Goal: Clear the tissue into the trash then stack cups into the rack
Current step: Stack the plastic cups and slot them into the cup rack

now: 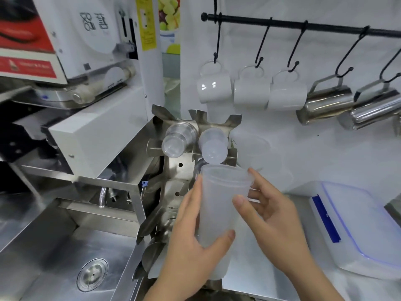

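Observation:
A tall frosted plastic cup (219,205) stands mouth-up in front of the steel cup rack (173,170). My left hand (191,242) wraps its lower left side, thumb across the front. My right hand (267,216) holds its upper right side, thumb on the wall and fingers near the rim. In the rack's top slots lie a clear cup stack (178,137) and a frosted cup stack (212,146), bottoms toward me. A faint frosted cup (253,153) sits to the right of the rack. No tissue is visible.
A steel sink (71,257) lies at the lower left under a white sealing machine (91,135). Three white mugs (251,92) and two steel pitchers (325,105) hang from a black rail (303,25). A lidded plastic box (355,231) sits on the right counter.

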### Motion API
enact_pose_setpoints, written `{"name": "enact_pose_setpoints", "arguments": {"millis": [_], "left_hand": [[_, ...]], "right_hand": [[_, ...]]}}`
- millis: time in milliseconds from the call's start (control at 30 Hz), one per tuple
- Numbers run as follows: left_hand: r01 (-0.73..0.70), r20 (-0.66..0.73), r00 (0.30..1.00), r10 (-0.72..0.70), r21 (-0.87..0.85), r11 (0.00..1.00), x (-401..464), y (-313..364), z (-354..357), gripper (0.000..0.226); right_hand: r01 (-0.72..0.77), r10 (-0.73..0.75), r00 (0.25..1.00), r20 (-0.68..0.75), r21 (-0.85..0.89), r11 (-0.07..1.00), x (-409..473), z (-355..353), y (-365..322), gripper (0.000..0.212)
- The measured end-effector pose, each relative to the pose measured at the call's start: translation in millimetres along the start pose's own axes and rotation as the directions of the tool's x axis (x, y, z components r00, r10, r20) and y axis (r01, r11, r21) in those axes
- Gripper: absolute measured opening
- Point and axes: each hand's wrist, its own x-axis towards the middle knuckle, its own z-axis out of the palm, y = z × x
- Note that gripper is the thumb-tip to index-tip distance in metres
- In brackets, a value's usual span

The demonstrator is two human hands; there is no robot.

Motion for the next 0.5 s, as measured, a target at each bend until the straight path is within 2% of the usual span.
{"name": "enact_pose_setpoints", "arguments": {"millis": [233,500], "left_hand": [[0.096,-0.082,0.991,-0.103,-0.084,0.992,-0.2,-3.3,-24.3,0.074],[0.121,-0.118,0.983,-0.138,-0.142,0.982,17.0,-3.2,-27.6,0.054]], "right_hand": [[-0.002,0.004,0.999,0.041,-0.054,0.999,-1.1,19.3,14.9,0.065],[0.012,-0.011,1.000,0.021,-0.057,0.998,3.1,17.8,19.5,0.039]]}}
